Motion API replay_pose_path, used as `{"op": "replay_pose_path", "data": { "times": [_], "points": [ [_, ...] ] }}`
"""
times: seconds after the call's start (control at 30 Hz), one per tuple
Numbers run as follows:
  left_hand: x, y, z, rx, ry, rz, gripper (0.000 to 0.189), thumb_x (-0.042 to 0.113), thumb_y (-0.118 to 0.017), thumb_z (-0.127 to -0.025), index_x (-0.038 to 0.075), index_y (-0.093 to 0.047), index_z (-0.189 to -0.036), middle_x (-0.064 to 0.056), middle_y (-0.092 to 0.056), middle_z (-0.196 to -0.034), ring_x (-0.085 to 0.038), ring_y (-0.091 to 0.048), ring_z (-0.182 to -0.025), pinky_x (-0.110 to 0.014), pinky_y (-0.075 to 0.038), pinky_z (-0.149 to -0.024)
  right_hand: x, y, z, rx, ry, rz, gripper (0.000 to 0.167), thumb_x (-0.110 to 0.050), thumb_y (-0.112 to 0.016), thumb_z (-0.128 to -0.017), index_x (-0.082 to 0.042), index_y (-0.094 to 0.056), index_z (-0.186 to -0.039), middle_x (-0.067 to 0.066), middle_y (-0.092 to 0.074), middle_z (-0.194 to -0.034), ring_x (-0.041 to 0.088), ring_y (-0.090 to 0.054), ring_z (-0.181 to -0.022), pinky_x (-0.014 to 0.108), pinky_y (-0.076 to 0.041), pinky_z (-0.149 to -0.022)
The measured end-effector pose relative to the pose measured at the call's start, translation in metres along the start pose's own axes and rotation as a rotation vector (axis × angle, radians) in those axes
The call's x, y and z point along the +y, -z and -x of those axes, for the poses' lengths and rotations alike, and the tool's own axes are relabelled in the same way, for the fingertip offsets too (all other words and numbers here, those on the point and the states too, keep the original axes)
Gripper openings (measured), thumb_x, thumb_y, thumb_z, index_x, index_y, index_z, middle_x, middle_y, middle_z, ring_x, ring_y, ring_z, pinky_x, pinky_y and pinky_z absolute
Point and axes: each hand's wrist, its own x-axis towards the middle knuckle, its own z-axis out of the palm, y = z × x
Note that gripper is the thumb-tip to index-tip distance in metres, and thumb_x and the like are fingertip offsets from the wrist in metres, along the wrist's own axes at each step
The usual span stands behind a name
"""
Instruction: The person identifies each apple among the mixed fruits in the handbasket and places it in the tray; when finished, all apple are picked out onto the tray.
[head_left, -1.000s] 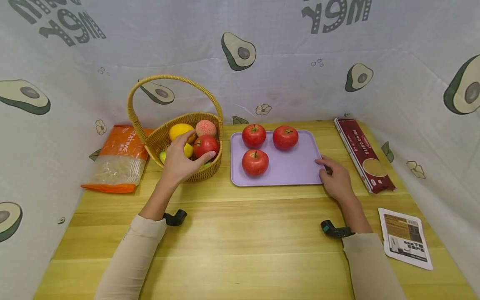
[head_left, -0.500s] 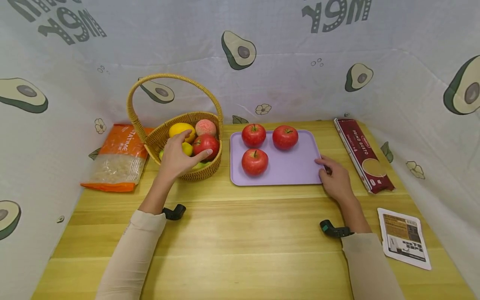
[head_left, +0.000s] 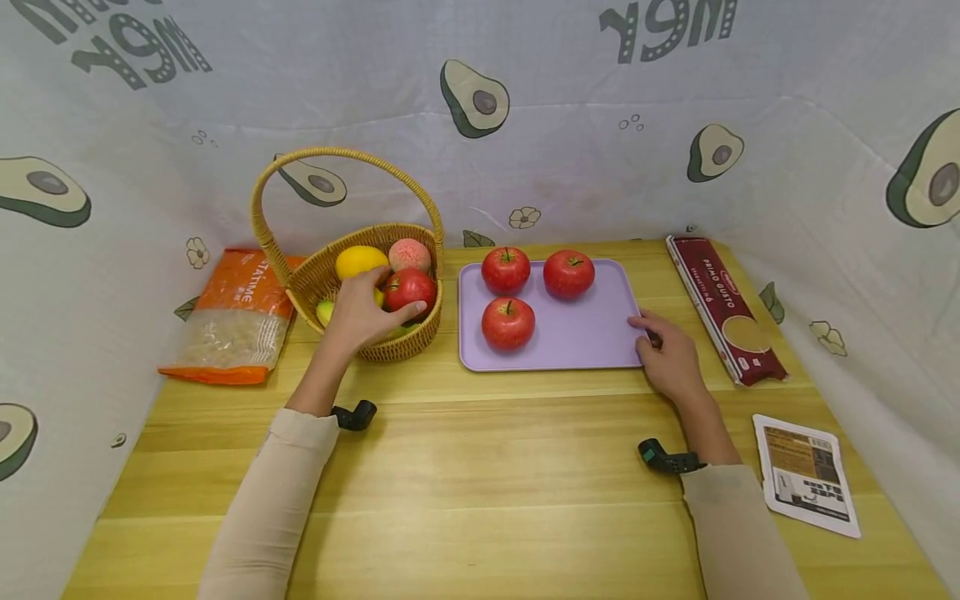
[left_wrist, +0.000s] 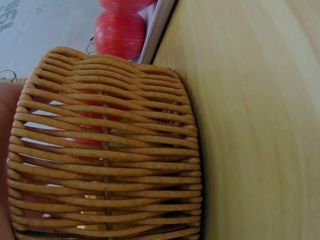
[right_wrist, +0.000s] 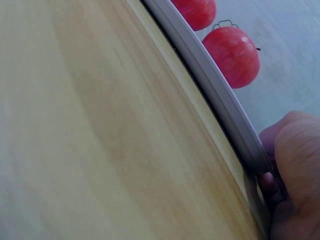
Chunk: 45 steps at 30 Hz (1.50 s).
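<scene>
In the head view my left hand [head_left: 360, 312] reaches over the front rim of a wicker basket [head_left: 401, 346]. Its fingers and thumb curl about a red apple [head_left: 409, 289] among a lemon [head_left: 362, 262], a pink peach [head_left: 409, 256] and other fruit. The basket wall [left_wrist: 105, 160] fills much of the left wrist view and hides most of the grasp. My right hand [head_left: 671, 358] pinches the right edge of a lilac tray [head_left: 577, 337], a finger showing under its rim in the right wrist view. Three red apples [head_left: 508, 324] sit on the tray's left and back parts.
An orange pasta bag [head_left: 232, 321] lies left of the basket, partly behind it. A dark red spaghetti pack [head_left: 723, 308] lies right of the tray, with a white flat packet [head_left: 806, 475] nearer the front. A printed cloth [head_left: 562, 167] hangs behind the wooden table [head_left: 487, 475].
My left hand has dipped slightly into the basket, and its fingers have drawn in around the red apple. The right hand keeps its hold on the tray.
</scene>
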Motion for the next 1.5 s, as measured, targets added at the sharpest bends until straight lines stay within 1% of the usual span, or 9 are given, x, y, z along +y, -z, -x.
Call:
{"op": "replay_pose_path", "data": {
  "times": [0.1, 0.3, 0.63, 0.93, 1.03, 1.17, 1.33, 1.5],
  "points": [
    [0.000, 0.000, -0.002, -0.015, 0.016, -0.017, 0.088, 0.063, -0.075, -0.083, 0.008, -0.051, -0.149, -0.019, -0.059, -0.142, -0.042, -0.047, -0.133, -0.062, -0.044, -0.106, 0.000, 0.000, 0.000, 0.001, 0.002, 0.004, 0.042, -0.012, -0.046, -0.104, -0.002, -0.059, -0.143, 0.020, -0.041, -0.161, 0.047, -0.036, -0.148, 0.064, -0.032, -0.118],
    [0.001, -0.001, -0.006, -0.058, 0.036, -0.054, 0.091, 0.064, -0.073, -0.083, 0.008, -0.049, -0.151, -0.020, -0.057, -0.145, -0.043, -0.042, -0.137, -0.064, -0.037, -0.110, -0.002, 0.000, 0.001, 0.009, 0.011, 0.009, 0.041, -0.010, -0.047, -0.103, -0.001, -0.060, -0.141, 0.021, -0.043, -0.160, 0.047, -0.038, -0.147, 0.064, -0.034, -0.117],
    [0.003, -0.004, -0.011, -0.107, 0.062, -0.107, 0.094, 0.061, -0.076, -0.082, 0.006, -0.045, -0.153, -0.023, -0.055, -0.145, -0.045, -0.040, -0.137, -0.064, -0.035, -0.111, -0.003, 0.001, 0.001, 0.006, 0.000, 0.006, 0.041, -0.011, -0.047, -0.104, -0.002, -0.060, -0.141, 0.020, -0.043, -0.161, 0.046, -0.037, -0.149, 0.063, -0.033, -0.118],
    [0.007, -0.004, -0.013, -0.126, 0.073, -0.135, 0.097, 0.058, -0.078, -0.083, 0.003, -0.041, -0.154, -0.024, -0.053, -0.147, -0.045, -0.039, -0.137, -0.061, -0.031, -0.112, -0.003, 0.001, 0.001, 0.003, 0.003, -0.003, 0.042, -0.010, -0.046, -0.104, -0.001, -0.060, -0.142, 0.020, -0.042, -0.161, 0.047, -0.037, -0.148, 0.064, -0.033, -0.117],
    [0.009, -0.005, -0.013, -0.126, 0.076, -0.140, 0.096, 0.057, -0.079, -0.083, 0.003, -0.042, -0.154, -0.024, -0.054, -0.146, -0.046, -0.040, -0.136, -0.060, -0.029, -0.113, -0.003, 0.001, 0.001, -0.001, 0.001, -0.004, 0.042, -0.010, -0.046, -0.104, -0.001, -0.060, -0.142, 0.020, -0.042, -0.161, 0.047, -0.037, -0.148, 0.064, -0.034, -0.116],
    [0.011, -0.005, -0.011, -0.100, 0.060, -0.130, 0.094, 0.055, -0.081, -0.081, 0.003, -0.045, -0.152, -0.024, -0.056, -0.144, -0.046, -0.043, -0.134, -0.061, -0.030, -0.113, -0.003, 0.001, 0.002, 0.000, -0.009, -0.003, 0.042, -0.011, -0.046, -0.104, -0.002, -0.060, -0.142, 0.019, -0.042, -0.161, 0.046, -0.037, -0.149, 0.064, -0.034, -0.117],
    [0.012, -0.004, -0.010, -0.054, 0.052, -0.086, 0.092, 0.053, -0.082, -0.080, 0.004, -0.047, -0.150, -0.025, -0.055, -0.144, -0.045, -0.047, -0.133, -0.061, -0.034, -0.113, -0.003, 0.001, 0.001, 0.005, -0.006, 0.002, 0.041, -0.010, -0.046, -0.104, -0.002, -0.060, -0.142, 0.020, -0.042, -0.161, 0.046, -0.037, -0.148, 0.064, -0.034, -0.117],
    [0.013, -0.002, -0.008, -0.040, 0.072, -0.020, 0.094, 0.053, -0.081, -0.081, 0.003, -0.043, -0.152, -0.026, -0.050, -0.146, -0.044, -0.049, -0.132, -0.062, -0.043, -0.111, -0.002, 0.001, 0.000, 0.009, 0.006, 0.007, 0.041, -0.009, -0.046, -0.103, -0.001, -0.061, -0.141, 0.021, -0.043, -0.160, 0.048, -0.038, -0.147, 0.064, -0.035, -0.116]
  ]
}}
